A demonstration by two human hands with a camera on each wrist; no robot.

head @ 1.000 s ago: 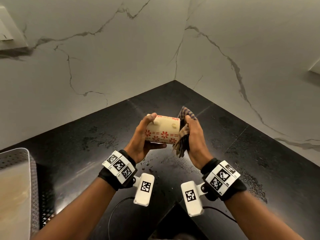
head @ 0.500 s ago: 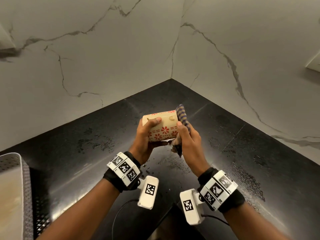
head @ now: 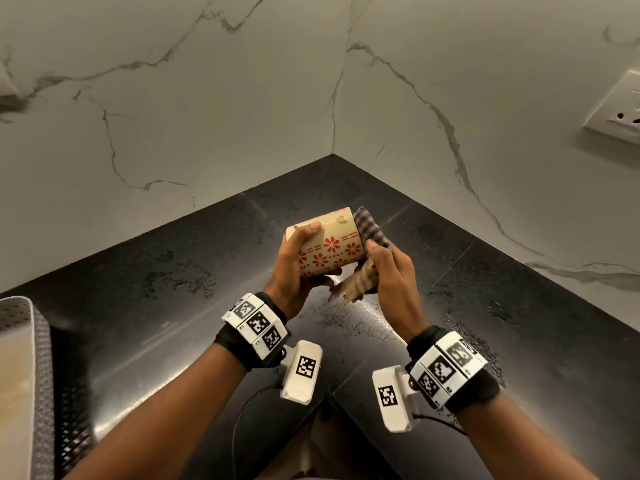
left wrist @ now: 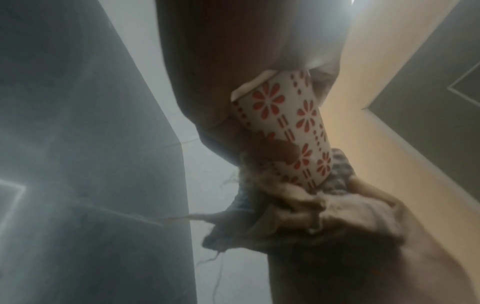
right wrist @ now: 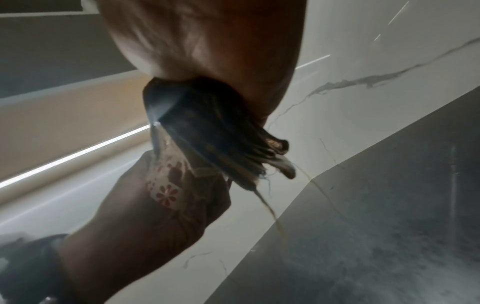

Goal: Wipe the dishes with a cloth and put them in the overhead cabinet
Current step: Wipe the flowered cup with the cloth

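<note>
- While the cup (head: 329, 249) lay on its side in the air above the black counter (head: 173, 289), the left hand (head: 294, 268) grasped it around the body, thumb on the upper wall and fingers curled beneath.
- Right hand (head: 393, 271) clenched the checked cloth (head: 369, 228), a wad of it pressed against the cup's right-hand end; frayed loose ends hung below the hand toward the counter.
- Whether the cloth reached inside the cup could not be told from any view.
- Risk, judged: the counter under the hands was spotted with water, so the cup was probably damp too. A damp glazed wall held by one hand could slip if the cloth hand pushed or twisted hard against that end.
- Risk, judged: a drop from there would land on hard stone; chipping seemed likely.
- Risk, judged: the trailing threads could drag through the wet patch and carry water back onto the wiped surface.
- Risk, judged: the base end, covered by the left palm, might go unwiped unless the grip were shifted.
- Edges: two marble walls (head: 173, 98) met in a corner well behind the cup. A wall socket (head: 620, 112) sat high on the right wall, well apart from the hands. A perforated rack (head: 38, 341) stood at the far left counter edge.
- Open room: bare counter lay all round below the hands, wider toward the right. The overhead cabinet was not in the head view, so the path upward could not be judged.
</note>
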